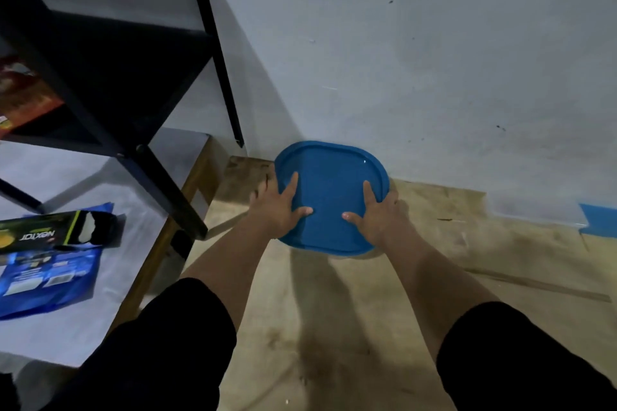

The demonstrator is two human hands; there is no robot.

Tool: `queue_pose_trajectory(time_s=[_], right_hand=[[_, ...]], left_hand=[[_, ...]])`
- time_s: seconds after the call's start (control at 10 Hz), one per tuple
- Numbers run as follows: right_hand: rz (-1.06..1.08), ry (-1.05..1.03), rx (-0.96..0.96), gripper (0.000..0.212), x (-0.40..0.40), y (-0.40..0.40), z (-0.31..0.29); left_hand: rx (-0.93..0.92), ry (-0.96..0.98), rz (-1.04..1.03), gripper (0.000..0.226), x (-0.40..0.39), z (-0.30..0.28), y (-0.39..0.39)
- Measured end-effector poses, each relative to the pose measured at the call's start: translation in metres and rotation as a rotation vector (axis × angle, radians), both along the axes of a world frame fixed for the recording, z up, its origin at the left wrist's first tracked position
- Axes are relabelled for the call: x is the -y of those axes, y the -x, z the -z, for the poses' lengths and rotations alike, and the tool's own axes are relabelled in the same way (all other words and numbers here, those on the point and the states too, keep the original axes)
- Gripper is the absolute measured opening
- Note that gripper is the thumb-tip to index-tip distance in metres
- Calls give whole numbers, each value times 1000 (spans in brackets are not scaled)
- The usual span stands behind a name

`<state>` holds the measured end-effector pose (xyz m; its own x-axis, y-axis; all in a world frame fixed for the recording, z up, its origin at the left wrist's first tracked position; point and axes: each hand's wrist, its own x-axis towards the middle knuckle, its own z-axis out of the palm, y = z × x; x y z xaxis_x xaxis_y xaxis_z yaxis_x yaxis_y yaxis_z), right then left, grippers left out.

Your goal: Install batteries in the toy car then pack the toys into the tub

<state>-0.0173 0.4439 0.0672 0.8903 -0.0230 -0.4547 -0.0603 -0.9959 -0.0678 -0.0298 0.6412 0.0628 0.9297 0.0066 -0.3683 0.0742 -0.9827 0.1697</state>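
Resting between both hands (334, 210): blue lid (329, 183)

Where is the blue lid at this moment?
In the head view, the blue lid sits centre frame, low by the floor against the wall, right of the table, with the left hand and right hand pressed on it.

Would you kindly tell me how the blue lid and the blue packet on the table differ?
The blue lid is plain and rigid-looking; the blue packet is printed and flat. The lid is by the wall with the left hand and right hand on it; the packet lies untouched on the table. Both are blue.
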Motion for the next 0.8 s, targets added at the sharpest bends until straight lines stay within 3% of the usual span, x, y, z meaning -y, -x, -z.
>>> queue_pose_trajectory(time_s=[0.2, 0.4, 0.5, 0.7, 0.8], right_hand=[[-196, 127, 20, 95, 1, -20, -11], [-217, -35, -204, 98, -10, -39, -15], [-221, -95, -197, 96, -7, -33, -17], [-199, 2, -76, 84, -4, -23, -6], [-310, 5, 176, 67, -6, 2, 2]], left_hand=[[152, -122, 117, 68, 3, 9, -1], [103, -48, 100, 68, 6, 3, -14], [130, -48, 77, 61, 8, -7, -19], [47, -13, -24, 50, 19, -21, -25], [21, -95, -59, 55, 36, -19, -22]])
